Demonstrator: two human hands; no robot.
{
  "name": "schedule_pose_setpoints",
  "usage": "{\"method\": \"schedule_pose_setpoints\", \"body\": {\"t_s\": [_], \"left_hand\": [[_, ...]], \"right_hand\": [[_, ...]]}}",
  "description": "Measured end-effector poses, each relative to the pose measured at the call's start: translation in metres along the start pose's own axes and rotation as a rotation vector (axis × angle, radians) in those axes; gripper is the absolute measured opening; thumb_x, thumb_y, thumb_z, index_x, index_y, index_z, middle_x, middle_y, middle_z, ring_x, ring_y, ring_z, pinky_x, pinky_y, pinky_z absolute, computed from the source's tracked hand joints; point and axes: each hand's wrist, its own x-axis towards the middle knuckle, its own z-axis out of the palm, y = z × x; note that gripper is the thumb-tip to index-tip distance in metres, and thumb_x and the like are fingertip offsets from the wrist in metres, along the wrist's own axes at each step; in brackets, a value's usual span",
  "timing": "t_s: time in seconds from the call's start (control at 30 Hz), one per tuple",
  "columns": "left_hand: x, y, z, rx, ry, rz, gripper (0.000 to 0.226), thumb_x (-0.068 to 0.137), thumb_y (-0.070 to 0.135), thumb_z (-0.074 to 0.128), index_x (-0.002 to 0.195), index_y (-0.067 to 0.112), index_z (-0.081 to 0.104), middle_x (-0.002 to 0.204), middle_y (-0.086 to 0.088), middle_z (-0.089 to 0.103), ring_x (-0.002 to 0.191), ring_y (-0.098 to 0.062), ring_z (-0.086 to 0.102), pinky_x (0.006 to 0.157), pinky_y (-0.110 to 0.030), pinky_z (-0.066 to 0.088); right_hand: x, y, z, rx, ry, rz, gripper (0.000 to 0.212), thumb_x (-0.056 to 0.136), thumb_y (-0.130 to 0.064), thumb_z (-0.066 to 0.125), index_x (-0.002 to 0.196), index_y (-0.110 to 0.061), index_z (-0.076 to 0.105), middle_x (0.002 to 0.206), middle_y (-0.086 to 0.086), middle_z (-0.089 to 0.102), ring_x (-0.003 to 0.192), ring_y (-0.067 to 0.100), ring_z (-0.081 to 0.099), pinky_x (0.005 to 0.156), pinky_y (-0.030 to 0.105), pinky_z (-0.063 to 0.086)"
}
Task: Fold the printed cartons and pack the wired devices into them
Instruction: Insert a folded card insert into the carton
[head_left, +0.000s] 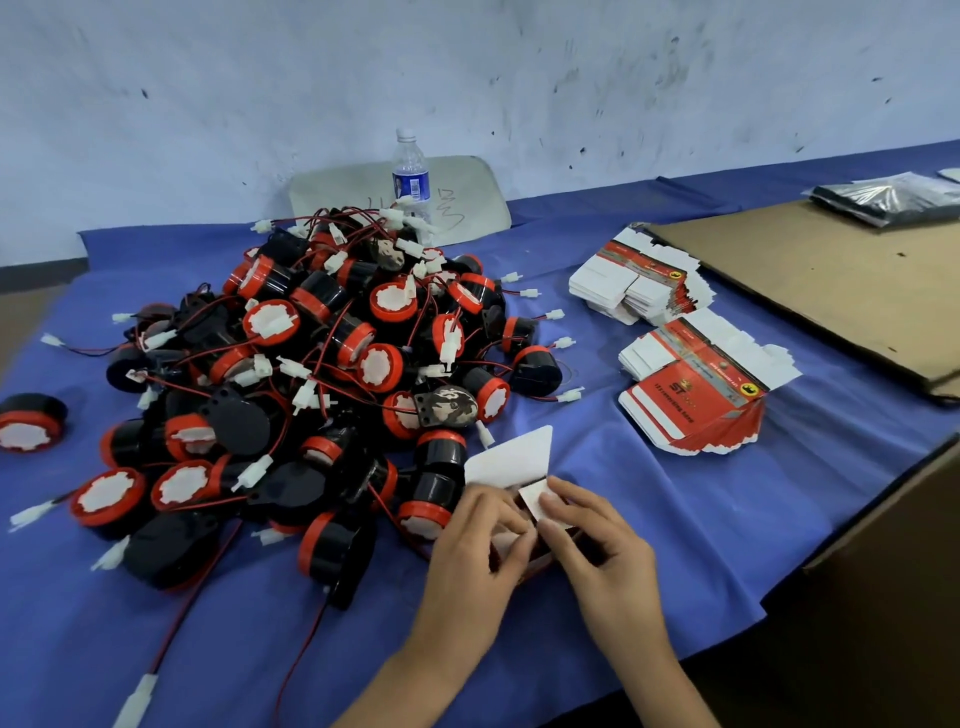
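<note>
Head view: left hand and right hand both pinching small red-and-white printed cardboard carton, folding white flaps, beside big pile of black-and-red round wired devices on blue-covered bench. Next, probably: closing flaps, picking device.

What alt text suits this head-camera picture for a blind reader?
A left hand and right hand fold a printed carton over a blue-covered table. A heap of black-and-red wired devices lies left of them, stacks of flat cartons to the right.
</note>
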Motion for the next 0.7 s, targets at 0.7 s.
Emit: {"method": "schedule_pose_setpoints", "body": {"t_s": [0.7], "left_hand": [[0.038,-0.016,0.010,0.162,-0.454,0.187,0.054,0.087,-0.017,0.044,0.131,0.010,0.059,0.143,0.001,0.050,0.141,-0.009,0.032,0.118,-0.031,0.025]], "right_hand": [[0.062,-0.026,-0.028,0.317,-0.134,0.178,0.033,0.089,-0.038,0.052,0.091,-0.016,0.077,0.092,0.000,0.076,0.089,0.011,0.070,0.076,0.019,0.054]]}}
